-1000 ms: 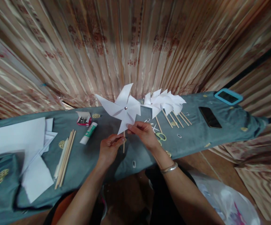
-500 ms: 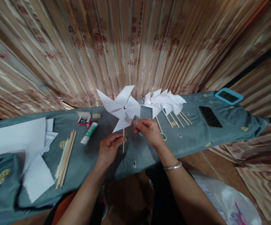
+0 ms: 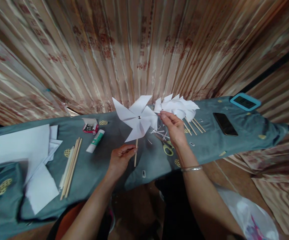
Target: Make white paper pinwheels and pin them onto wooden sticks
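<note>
A white paper pinwheel [image 3: 134, 121] stands before the person, over the middle of the cloth-covered table [image 3: 89, 180]. It lies to the far right of the left hand [image 3: 121, 158], and its rightmost blade is just beside the fingertips of the right hand [image 3: 175, 128]. Its wooden stick [image 3: 135, 160] has its long axis running from near to far, leaning slightly right toward the far end. The left hand is nearer the stick, the right hand nearer the blades. The left hand is closed in a pinch, thumb and fingers gripping the stick below the blades; the lower end projects freely. The right hand has thumb and forefinger drawn together, the remaining fingers curled; whether anything is pinched there, or whether the blade is touched, cannot be told. Beyond and to the right of that hand lies a row of overlapping pinwheels [image 3: 178, 106]. Paper scraps [image 3: 162, 134] and green-handled scissors [image 3: 168, 151] lie between the two hands, on the right.
</note>
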Demonstrator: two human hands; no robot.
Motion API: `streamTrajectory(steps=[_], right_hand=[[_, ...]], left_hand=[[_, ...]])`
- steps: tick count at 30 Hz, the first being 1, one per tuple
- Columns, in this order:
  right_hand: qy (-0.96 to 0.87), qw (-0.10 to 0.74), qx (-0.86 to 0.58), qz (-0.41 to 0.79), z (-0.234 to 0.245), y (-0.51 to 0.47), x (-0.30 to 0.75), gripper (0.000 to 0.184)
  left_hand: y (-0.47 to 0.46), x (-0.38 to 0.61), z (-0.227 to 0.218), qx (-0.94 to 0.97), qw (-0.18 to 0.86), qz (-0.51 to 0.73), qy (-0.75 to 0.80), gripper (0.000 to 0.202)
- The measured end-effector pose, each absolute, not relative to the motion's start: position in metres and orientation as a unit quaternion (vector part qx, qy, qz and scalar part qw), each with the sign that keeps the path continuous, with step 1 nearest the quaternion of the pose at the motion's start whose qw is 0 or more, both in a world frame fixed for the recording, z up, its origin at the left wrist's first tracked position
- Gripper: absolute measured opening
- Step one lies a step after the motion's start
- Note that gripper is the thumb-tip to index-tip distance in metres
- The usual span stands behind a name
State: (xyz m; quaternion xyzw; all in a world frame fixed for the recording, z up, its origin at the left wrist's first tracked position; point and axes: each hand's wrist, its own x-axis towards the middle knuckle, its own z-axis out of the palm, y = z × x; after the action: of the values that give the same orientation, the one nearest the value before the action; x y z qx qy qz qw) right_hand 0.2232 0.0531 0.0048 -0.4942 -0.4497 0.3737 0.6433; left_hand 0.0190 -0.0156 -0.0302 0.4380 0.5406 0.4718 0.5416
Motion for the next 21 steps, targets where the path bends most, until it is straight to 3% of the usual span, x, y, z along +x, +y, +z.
streamTrajectory(steps=[21], right_hand=[[-0.400, 0.630, -0.480, 0.461, 0.007, 0.047, 0.210, 0.032]], left_hand=[[-0.014, 0.017, -0.032, 0.428, 0.539, 0.474, 0.550, 0.028]])
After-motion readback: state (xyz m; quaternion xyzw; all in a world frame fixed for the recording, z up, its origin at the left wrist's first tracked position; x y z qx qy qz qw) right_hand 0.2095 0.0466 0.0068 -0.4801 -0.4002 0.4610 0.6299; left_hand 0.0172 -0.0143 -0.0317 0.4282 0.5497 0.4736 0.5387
